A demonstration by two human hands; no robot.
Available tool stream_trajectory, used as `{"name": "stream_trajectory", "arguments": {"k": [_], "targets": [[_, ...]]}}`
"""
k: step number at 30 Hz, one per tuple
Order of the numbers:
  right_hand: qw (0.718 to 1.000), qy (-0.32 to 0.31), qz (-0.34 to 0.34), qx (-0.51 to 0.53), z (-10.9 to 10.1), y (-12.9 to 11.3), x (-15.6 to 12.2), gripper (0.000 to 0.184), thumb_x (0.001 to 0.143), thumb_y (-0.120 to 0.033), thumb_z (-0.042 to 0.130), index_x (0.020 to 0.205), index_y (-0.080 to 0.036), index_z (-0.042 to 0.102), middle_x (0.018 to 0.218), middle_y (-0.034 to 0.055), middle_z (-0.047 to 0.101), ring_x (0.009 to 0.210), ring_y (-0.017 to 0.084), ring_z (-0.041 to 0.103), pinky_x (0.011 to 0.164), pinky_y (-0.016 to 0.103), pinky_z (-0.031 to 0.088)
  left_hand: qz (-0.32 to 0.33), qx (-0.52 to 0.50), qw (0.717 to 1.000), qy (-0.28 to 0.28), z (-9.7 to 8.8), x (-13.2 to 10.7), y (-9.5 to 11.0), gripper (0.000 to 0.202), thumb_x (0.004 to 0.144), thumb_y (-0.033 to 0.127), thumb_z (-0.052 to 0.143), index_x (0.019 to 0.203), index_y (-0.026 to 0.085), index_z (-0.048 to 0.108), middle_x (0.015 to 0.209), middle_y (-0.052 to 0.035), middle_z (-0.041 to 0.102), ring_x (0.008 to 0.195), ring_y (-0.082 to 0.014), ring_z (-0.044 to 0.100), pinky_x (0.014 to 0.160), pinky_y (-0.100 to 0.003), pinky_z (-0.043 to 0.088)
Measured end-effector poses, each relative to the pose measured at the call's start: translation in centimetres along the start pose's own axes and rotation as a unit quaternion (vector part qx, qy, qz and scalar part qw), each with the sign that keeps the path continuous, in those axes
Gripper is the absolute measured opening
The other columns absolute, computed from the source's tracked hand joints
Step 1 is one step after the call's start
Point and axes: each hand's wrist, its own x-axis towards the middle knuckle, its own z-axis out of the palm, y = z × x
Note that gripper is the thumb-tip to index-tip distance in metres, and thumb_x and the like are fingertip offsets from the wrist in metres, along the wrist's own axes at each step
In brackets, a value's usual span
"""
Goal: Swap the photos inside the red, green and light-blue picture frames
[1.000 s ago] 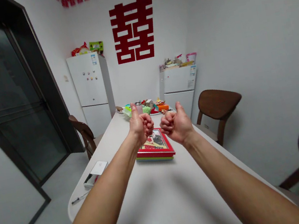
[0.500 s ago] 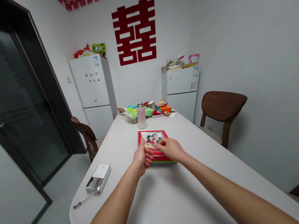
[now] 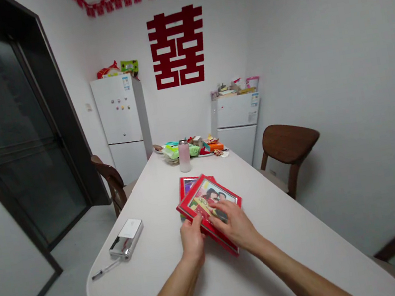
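Note:
A red-framed photo (image 3: 210,201) is tilted and lifted toward me above the white table (image 3: 156,215). My left hand (image 3: 192,237) grips its near-left edge, fingers curled round the frame. My right hand (image 3: 235,223) lies on its front, fingers pressed on the picture and thumb under the near edge. Just behind it a second red frame (image 3: 186,186) lies flat on a small stack.
A silver power bank (image 3: 127,238) with a cord lies at the table's left. A pink bottle (image 3: 184,155) and snack packets (image 3: 197,147) stand at the far end. Wooden chairs (image 3: 288,145) flank the table; two white fridges (image 3: 123,122) stand by the back wall.
Both hands dropped from a raised thumbs-up to the stack of frames, took hold of the top red frame and pulled it toward me, turned askew.

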Motion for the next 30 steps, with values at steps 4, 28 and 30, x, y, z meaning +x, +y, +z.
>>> {"name": "stream_trajectory", "arguments": {"k": [4,28,30], "targets": [[0.953,0.109,0.159,0.233,-3.1,-0.7,-1.3,0.055,0.071,-0.046,0.045,0.118,-0.018,0.041,0.118,0.0098,0.046,0.105,0.022,0.044,0.084,0.036,0.038,0.099,0.078,0.991,-0.050,-0.3,-4.8,2.7,0.015,0.071,0.026,0.057,0.079,0.014,0.060,0.070,0.0002,0.063,0.070,-0.0162,0.059,0.068,-0.025,0.045],[0.951,-0.042,0.230,0.203,-0.5,4.1,-7.7,0.050,0.058,-0.014,0.045,0.107,-0.013,0.048,0.099,0.0087,0.061,0.084,0.019,0.057,0.077,0.031,0.043,0.547,0.613,0.533,-0.203,-3.5,-10.7,-4.7,0.029,0.084,0.020,0.033,0.105,0.013,0.051,0.108,-0.0046,0.059,0.102,-0.0175,0.051,0.081,-0.026,0.046],[0.972,-0.035,0.210,0.102,-0.2,4.6,-7.7,0.051,0.057,-0.015,0.045,0.108,-0.011,0.048,0.099,0.0100,0.059,0.087,0.020,0.055,0.081,0.032,0.040,0.542,0.624,0.525,-0.201,-3.2,-10.7,-4.9,0.028,0.084,0.021,0.034,0.105,0.014,0.051,0.109,-0.0042,0.058,0.103,-0.0171,0.050,0.081,-0.025,0.045]]}}
